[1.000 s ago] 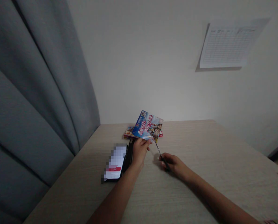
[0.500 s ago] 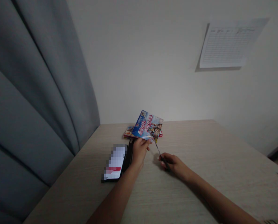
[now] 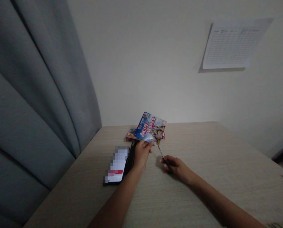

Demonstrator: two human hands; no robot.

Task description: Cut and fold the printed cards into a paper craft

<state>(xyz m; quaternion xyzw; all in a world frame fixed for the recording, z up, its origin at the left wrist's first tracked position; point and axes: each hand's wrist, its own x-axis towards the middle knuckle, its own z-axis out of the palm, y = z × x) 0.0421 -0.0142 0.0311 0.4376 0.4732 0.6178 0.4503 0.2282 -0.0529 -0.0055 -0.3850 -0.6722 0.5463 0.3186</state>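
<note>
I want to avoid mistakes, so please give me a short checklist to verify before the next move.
1. Left grip holds glossy blue printed paper leaflet: ok.
2. Right grip holds thin black-handled metal tool, probably scissors: ok.
3. Tool's tip at leaflet's near edge: ok.
4. Left fingertips well away from tip: not ok, they look close.
5. Black rectangular phone with lit screen away from tool: ok.

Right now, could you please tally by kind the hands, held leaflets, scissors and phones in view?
Hands: 2 (left hand, right hand)
Held leaflet: 1
Scissors: 1
Phone: 1
Total: 5
</note>
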